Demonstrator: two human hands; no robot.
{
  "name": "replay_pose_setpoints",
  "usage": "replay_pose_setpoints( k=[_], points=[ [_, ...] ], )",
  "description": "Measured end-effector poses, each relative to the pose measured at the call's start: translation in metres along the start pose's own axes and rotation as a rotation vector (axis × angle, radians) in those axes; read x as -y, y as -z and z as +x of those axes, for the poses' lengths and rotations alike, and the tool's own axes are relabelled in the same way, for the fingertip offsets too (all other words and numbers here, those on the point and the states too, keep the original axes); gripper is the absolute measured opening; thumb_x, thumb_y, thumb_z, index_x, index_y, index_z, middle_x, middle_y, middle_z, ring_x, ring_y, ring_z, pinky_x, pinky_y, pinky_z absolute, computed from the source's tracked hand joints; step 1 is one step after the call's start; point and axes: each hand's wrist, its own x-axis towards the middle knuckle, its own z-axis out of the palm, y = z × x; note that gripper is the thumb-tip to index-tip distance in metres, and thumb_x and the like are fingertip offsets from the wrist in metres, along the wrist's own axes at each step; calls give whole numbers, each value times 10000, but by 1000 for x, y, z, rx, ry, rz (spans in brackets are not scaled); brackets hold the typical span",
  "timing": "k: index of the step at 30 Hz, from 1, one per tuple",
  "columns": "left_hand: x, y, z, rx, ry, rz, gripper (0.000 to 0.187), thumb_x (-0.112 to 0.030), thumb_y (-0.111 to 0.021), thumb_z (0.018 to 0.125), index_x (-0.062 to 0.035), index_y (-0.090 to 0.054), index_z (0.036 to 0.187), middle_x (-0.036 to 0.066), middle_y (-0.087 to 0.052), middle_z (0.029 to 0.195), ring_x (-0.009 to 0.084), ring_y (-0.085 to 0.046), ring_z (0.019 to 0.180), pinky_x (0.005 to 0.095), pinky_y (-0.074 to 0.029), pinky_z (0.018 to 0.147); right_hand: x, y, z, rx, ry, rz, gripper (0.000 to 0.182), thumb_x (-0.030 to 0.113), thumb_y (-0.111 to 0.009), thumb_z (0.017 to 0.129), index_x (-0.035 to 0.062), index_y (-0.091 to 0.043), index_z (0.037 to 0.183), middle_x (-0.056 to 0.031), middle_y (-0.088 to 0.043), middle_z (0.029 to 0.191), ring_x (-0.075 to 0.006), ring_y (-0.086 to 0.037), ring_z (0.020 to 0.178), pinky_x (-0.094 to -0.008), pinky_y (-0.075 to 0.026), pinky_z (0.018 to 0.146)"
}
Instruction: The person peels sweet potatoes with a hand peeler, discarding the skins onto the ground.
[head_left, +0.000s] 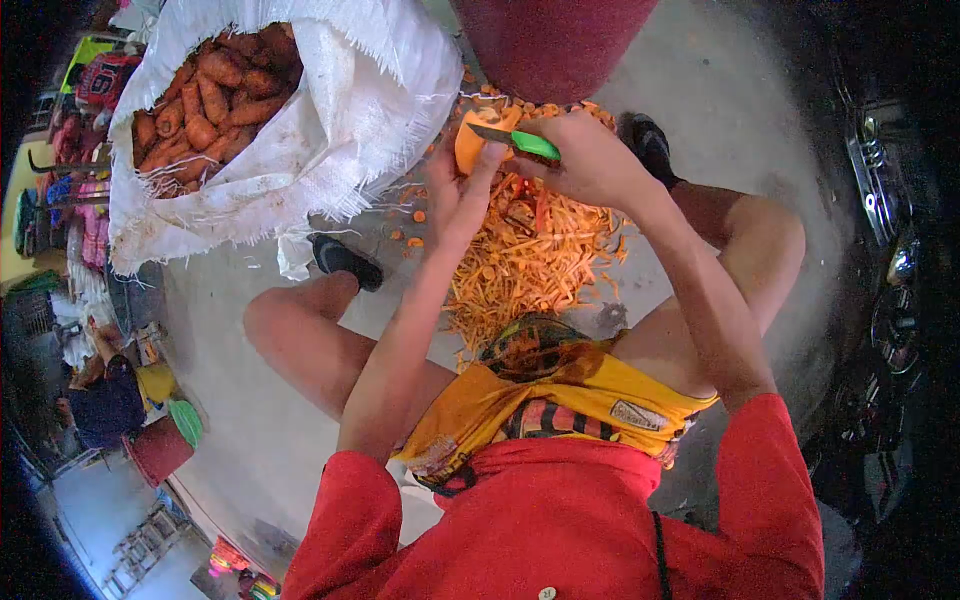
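My left hand (465, 190) is closed around an orange carrot (470, 150), which points up between thumb and fingers. In my right hand (575, 150) is a knife with a green handle (536, 146); its dark blade lies over the carrot's surface. Beneath both hands, a heap of orange peelings (530, 260) spreads on the floor between my legs. Small round carrot pieces (417, 216) lie around the heap. Left of my hands, a white woven sack (370, 110) stands open, with many unpeeled carrots (215, 90) inside.
A dark red tub (550, 40) stands just beyond my hands. My feet in dark shoes flank the peelings. Far left, another person (105, 400) is near a red bucket (160, 450) and a green lid. Metal objects (875, 190) line the right edge.
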Motion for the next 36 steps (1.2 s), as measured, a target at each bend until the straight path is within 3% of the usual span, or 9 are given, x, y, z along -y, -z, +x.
replay_pose_setpoints(
  k=[16, 18, 22, 24, 27, 28, 32, 35, 36],
  points=[
    [-16, 22, -8, 140, -139, 350, 351, -349, -645, 1030, -8, -639, 1111, -14, -627, 832, 71, -523, 712, 252, -424, 619, -69, -40, 13, 198, -221, -116, 359, 375, -646, 959, 83, -711, 1157, -238, -720, 1014, -416, -702, 972, -517, -559, 863],
    [-23, 21, -21, 215, 10, 8, 527, -474, -729, 960, 4, -691, 1178, 87, -716, 993, 172, -681, 903, 316, -534, 805, -105, -35, 7, 271, -376, -238, 411, 430, -608, 983, 86, -707, 1185, -239, -719, 1089, -408, -696, 1038, -516, -551, 906],
    [-1, 44, -24, 263, 280, 243, 575, -569, -692, 955, -17, -693, 1116, 49, -694, 926, 137, -667, 823, 277, -528, 727, -123, -6, -4, 329, -331, -270, 565, 516, -677, 917, -24, -690, 1082, -287, -701, 1073, -435, -680, 1034, -520, -526, 893],
    [-14, 43, -13, 876, 707, 571, 692, -699, -632, 927, -22, -681, 1064, 55, -695, 878, 152, -660, 746, 315, -529, 679, -128, -12, -7, 321, -386, -371, 591, 533, -698, 889, -21, -695, 1096, -278, -701, 1109, -418, -681, 1075, -495, -535, 924],
    [-18, 31, 11, 1066, 640, 830, 673, -731, -634, 905, -64, -673, 831, -25, -563, 664, 93, -522, 603, 297, -416, 539, -127, -23, -4, 299, -460, -392, 583, 511, -712, 873, -22, -697, 1110, -268, -706, 1117, -406, -680, 1095, -478, -539, 941],
    [-37, 22, 26, 987, 555, 697, 716, -775, -619, 881, -71, -651, 752, -33, -552, 648, 111, -518, 581, 330, -409, 521, -124, -23, -3, 313, -523, -338, 570, 488, -718, 867, -24, -696, 1115, -264, -710, 1115, -401, -679, 1098, -472, -540, 946],
    [-128, -23, 99, 546, 317, -104, 423, -462, -521, 1077, -92, -686, 1198, 9, -716, 923, 66, -629, 691, 223, -433, 547, -93, -8, -3, 416, -417, -341, 574, 454, -705, 903, 13, -654, 1268, -232, -704, 1197, -378, -666, 1150, -509, -522, 993],
    [-178, -20, 121, 291, 50, -160, 361, -371, -600, 1054, -87, -670, 1266, 19, -744, 1006, 82, -667, 816, 242, -505, 706, -108, -15, 3, 476, -471, -314, 621, 485, -720, 881, 12, -653, 1278, -212, -662, 1304, -389, -608, 1241, -480, -477, 1058],
    [-181, -8, 120, 238, -25, -89, 337, -346, -621, 1040, -94, -686, 1252, 15, -743, 1005, 82, -671, 828, 241, -505, 709, -129, -28, -13, 175, -251, -354, 512, 483, -701, 892, -14, -712, 1012, -230, -712, 1053, -418, -660, 1041, -499, -511, 926]
  ],
)
